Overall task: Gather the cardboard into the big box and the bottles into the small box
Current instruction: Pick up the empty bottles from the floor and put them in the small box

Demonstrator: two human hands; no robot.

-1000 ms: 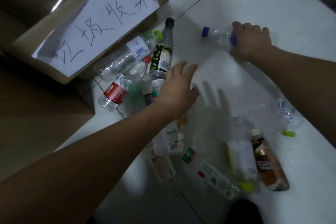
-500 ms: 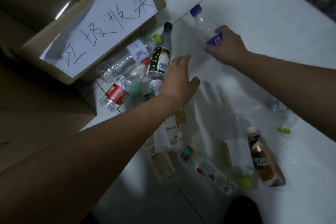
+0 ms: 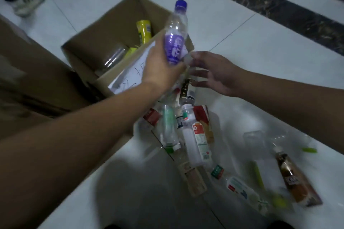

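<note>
**A:** Where's the purple-label bottle (image 3: 176, 39) sitting?

**B:** The left hand (image 3: 162, 67) is gripping it round the lower half, cap pointing far. It's hovering over the near rim of the small box (image 3: 111, 28), not inside yet. The right hand (image 3: 214, 74) is just right of the bottle's base, fingers spread, holding nothing.

**A:** What's looking risky?

**B:** If it's released here, I'm expecting it to clip the rim and bounce back onto the floor (image 3: 260, 52). It's an empty, light plastic bottle, so it would be rolling off easily. The spread right hand is also close enough to be knocking it.

**A:** Anything in the way?

**B:** A yellow bottle (image 3: 144, 31) and something clear are already lying in the box, but I'm seeing room. The paper sign (image 3: 130, 78) is hanging on the near wall. The loose bottles (image 3: 188, 132) are crowding the floor right under both arms, with a brown bottle (image 3: 296, 178) lying near right. Flat cardboard (image 3: 37, 72) is lying on the left. A shoe (image 3: 28, 3) is showing far left.
</note>
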